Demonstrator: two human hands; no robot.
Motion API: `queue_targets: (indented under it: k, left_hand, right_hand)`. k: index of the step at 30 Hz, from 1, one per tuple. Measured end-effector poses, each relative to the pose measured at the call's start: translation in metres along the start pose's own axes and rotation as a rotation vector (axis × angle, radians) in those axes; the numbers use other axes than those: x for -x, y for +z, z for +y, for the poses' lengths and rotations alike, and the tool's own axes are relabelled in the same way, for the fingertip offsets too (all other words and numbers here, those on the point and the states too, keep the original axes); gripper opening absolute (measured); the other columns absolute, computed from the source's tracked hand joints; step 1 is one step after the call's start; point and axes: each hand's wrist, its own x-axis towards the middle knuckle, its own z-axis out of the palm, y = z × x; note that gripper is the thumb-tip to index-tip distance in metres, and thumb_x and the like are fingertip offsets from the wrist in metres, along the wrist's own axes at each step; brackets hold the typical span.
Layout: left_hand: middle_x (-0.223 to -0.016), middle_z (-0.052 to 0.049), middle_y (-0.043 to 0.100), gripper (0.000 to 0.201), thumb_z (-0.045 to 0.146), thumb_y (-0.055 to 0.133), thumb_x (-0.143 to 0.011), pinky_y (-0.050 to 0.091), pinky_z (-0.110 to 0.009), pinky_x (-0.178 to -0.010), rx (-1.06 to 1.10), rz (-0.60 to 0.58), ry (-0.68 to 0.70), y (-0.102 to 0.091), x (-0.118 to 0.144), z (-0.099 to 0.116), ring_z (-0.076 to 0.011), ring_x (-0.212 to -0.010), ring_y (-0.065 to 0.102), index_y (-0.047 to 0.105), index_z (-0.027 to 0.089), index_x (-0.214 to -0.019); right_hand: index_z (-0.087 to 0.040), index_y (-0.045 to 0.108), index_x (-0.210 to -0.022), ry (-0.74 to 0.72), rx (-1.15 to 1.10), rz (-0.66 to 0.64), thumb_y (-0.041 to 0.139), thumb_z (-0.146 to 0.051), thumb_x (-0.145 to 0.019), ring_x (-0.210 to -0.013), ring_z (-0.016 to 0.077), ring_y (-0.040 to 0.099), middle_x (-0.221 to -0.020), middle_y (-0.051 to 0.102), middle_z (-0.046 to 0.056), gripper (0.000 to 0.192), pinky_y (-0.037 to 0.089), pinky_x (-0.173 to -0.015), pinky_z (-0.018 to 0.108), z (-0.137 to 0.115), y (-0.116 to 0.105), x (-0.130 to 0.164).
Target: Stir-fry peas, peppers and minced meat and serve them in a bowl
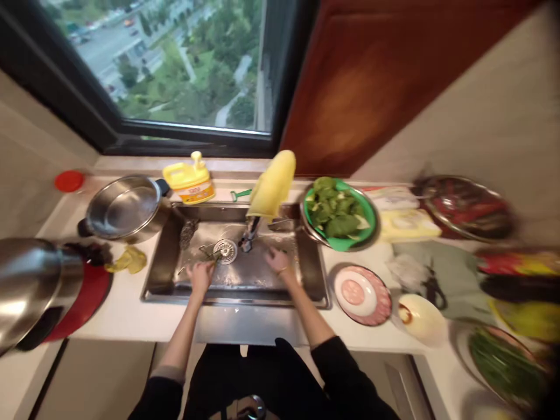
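Both hands are down in the steel sink. My left hand is left of the drain strainer, its fingers curled together around thin green stem scraps that stick out towards the drain. To the right, my right hand is low over the sink floor and smeared by motion; a small green bit shows by its fingers, and I cannot make out whether it is held. Between them stands the faucet, with a yellow cloth-like cover over its upper part. A dark scouring pad lies in the back left corner.
Left of the sink stand a steel pot and a crumpled yellow cloth. Behind are a yellow detergent jug and a green peeler. On the right are leafy greens in a green colander, stacked plates and a cream bowl.
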Motion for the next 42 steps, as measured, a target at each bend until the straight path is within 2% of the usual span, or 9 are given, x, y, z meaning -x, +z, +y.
queue_targets:
  k: [4, 8, 10, 14, 19, 25, 33, 37, 42]
  left_hand:
    - [-0.084, -0.003, 0.072, 0.017, 0.02, 0.057, -0.073, 0.01, -0.053, -0.102, -0.567, -0.096, 0.293, 0.01, -0.002, -0.014, -0.0277, -0.1, 0.055, 0.073, 0.027, -0.074]
    - [-0.081, -0.005, 0.072, 0.018, 0.03, 0.058, -0.072, 0.034, -0.043, -0.09, -0.549, -0.209, 0.33, 0.039, -0.002, -0.018, -0.0278, -0.089, 0.06, 0.073, 0.024, -0.078]
    - [-0.08, -0.006, 0.072, 0.021, 0.032, 0.056, -0.073, 0.04, -0.039, -0.082, -0.564, -0.246, 0.351, 0.052, 0.003, -0.013, -0.0272, -0.085, 0.062, 0.073, 0.023, -0.079]
    - [-0.078, -0.007, 0.071, 0.024, 0.033, 0.052, -0.076, 0.04, -0.04, -0.08, -0.647, -0.292, 0.393, 0.072, 0.018, 0.01, -0.0269, -0.082, 0.063, 0.073, 0.023, -0.084]
    - [-0.084, -0.01, 0.071, 0.029, 0.035, 0.05, -0.074, 0.042, -0.038, -0.077, -0.479, -0.286, 0.561, 0.113, 0.046, 0.057, -0.0263, -0.082, 0.064, 0.072, 0.02, -0.085]
    - [-0.082, -0.009, 0.071, 0.039, 0.051, 0.051, -0.071, 0.045, -0.036, -0.069, -0.163, -0.241, 0.69, 0.187, 0.105, 0.134, -0.0266, -0.078, 0.062, 0.072, 0.02, -0.082]
    - [-0.081, -0.008, 0.07, 0.031, 0.046, 0.059, -0.068, 0.045, -0.033, -0.074, 0.033, -0.311, 0.549, 0.267, 0.172, 0.209, -0.0228, -0.079, 0.061, 0.072, 0.019, -0.079]
    - [-0.083, -0.007, 0.071, 0.033, 0.043, 0.068, -0.062, 0.045, -0.03, -0.075, 0.225, -0.393, 0.325, 0.288, 0.186, 0.235, -0.02, -0.078, 0.062, 0.071, 0.017, -0.081]
    - [-0.08, -0.006, 0.07, 0.038, 0.037, 0.076, -0.056, 0.047, -0.026, -0.073, 0.631, -0.597, 0.023, 0.304, 0.202, 0.272, -0.0157, -0.077, 0.063, 0.069, 0.015, -0.086]
  right_hand:
    - [-0.019, 0.063, -0.097, 0.062, 0.101, -0.013, 0.055, -0.009, -0.067, -0.105, 0.0229, 0.052, -0.112, 0.059, 0.011, 0.033, 0.039, -0.088, 0.037, 0.005, 0.036, 0.072]
    - [-0.024, 0.05, -0.124, -0.029, 0.221, -0.095, 0.073, -0.022, -0.053, -0.124, 0.0331, 0.034, -0.136, 0.042, 0.011, 0.075, 0.03, -0.096, 0.05, 0.01, 0.043, 0.103]
    - [-0.023, 0.052, -0.123, -0.089, 0.237, -0.071, 0.073, -0.029, -0.056, -0.122, 0.0303, 0.038, -0.134, 0.046, 0.011, 0.07, 0.033, -0.096, 0.045, 0.012, 0.027, 0.112]
    - [-0.019, 0.06, -0.11, 0.028, 0.206, 0.21, 0.049, -0.02, -0.08, -0.101, 0.0152, 0.056, -0.111, 0.064, 0.005, 0.033, 0.041, -0.089, 0.026, 0.031, -0.05, 0.128]
    - [-0.006, 0.056, -0.11, 0.376, 0.262, 0.569, 0.028, -0.016, -0.09, -0.099, 0.0178, 0.056, -0.109, 0.061, 0.016, 0.036, 0.042, -0.086, 0.03, 0.112, -0.213, 0.138]
    - [-0.016, 0.055, -0.109, 0.62, 0.308, 0.546, 0.052, -0.033, -0.085, -0.096, 0.0178, 0.056, -0.112, 0.056, 0.008, 0.03, 0.047, -0.082, 0.038, 0.224, -0.36, 0.103]
    - [-0.011, 0.059, -0.101, 0.72, 0.237, 0.379, 0.061, -0.028, -0.077, -0.093, 0.02, 0.058, -0.103, 0.06, 0.01, 0.029, 0.047, -0.078, 0.037, 0.287, -0.388, 0.052]
    - [-0.009, 0.065, -0.084, 0.673, 0.111, 0.421, 0.07, -0.021, -0.059, -0.089, 0.0276, 0.059, -0.086, 0.065, 0.016, 0.028, 0.046, -0.07, 0.032, 0.288, -0.404, 0.057]
    - [-0.012, 0.063, -0.074, 0.478, -0.229, 0.469, 0.054, -0.041, -0.069, -0.067, 0.0194, 0.059, -0.065, 0.062, 0.008, 0.031, 0.044, -0.056, 0.027, 0.265, -0.41, 0.102]
